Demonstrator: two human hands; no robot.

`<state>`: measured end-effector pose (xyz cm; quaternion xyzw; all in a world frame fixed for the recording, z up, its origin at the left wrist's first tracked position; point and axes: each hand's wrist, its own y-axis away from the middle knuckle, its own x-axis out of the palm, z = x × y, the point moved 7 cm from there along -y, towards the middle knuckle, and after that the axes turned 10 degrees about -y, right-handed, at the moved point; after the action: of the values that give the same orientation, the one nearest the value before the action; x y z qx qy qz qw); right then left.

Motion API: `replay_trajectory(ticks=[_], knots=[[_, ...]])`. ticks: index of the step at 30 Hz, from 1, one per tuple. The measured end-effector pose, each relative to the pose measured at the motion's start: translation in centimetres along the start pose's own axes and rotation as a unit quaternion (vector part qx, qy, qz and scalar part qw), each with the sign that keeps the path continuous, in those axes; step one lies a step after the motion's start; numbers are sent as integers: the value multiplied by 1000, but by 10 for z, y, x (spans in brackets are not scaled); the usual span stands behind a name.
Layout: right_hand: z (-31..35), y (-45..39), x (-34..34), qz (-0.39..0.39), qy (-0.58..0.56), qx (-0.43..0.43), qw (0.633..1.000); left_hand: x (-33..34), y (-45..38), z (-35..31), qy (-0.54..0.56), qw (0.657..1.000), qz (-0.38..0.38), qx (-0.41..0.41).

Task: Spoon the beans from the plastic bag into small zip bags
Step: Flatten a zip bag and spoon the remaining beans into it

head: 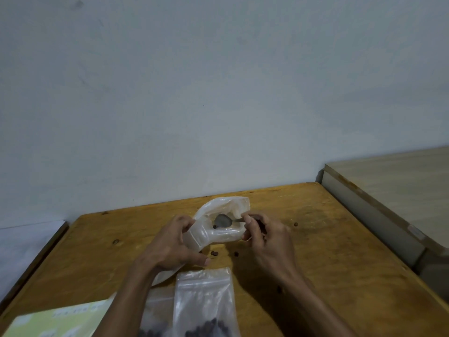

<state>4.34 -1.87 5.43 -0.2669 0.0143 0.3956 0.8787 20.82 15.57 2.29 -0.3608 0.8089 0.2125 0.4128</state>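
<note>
My left hand [173, 242] grips the left side of a clear plastic bag [220, 215], holding its mouth open above the wooden table [315, 251]. My right hand [264, 235] holds a metal spoon [223, 220] by the handle, with the bowl inside the bag next to a dark bean or two. A small zip bag [205, 302] lies flat near the front edge with dark beans [205, 328] at its bottom. Another zip bag [155, 314] with beans lies partly under my left forearm. A few loose beans [214, 253] lie on the table below the held bag.
A light green booklet [56, 322] lies at the front left corner. A pale wooden surface [388, 190] stands to the right of the table, and a white surface [26, 244] to the left. A wall rises behind. A stray bean [295, 224] lies to the right.
</note>
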Motion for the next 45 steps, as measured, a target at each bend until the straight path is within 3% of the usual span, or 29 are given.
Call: replay_trajectory(ticks=[5, 13, 21, 23, 26, 29, 33, 39, 45], knots=[[-7, -3, 12, 65, 15, -18, 998, -1, 2, -2, -2, 1000, 0, 3], [1, -6, 13, 70, 18, -80, 994, -3, 3, 0, 1, 1000, -1, 14], [-11, 0, 0, -38, 54, -69, 995, -4, 5, -2, 13, 1000, -14, 16], [-14, 4, 4, -53, 52, -24, 997, -6, 4, -5, 22, 1000, -11, 18], [-31, 13, 8, -113, -13, 108, 988, -13, 1, -17, 37, 998, -22, 39], [-50, 21, 9, -174, -89, 235, 952, -22, -5, -31, 64, 996, -33, 59], [-65, 21, 13, -213, -208, 326, 898, -30, -12, -35, 66, 995, -34, 65], [-73, 22, 17, -221, -269, 368, 862, -27, -8, -39, 64, 994, -19, 91], [-68, 28, 21, -222, -298, 356, 857, -22, 4, -27, 50, 995, -9, 82]])
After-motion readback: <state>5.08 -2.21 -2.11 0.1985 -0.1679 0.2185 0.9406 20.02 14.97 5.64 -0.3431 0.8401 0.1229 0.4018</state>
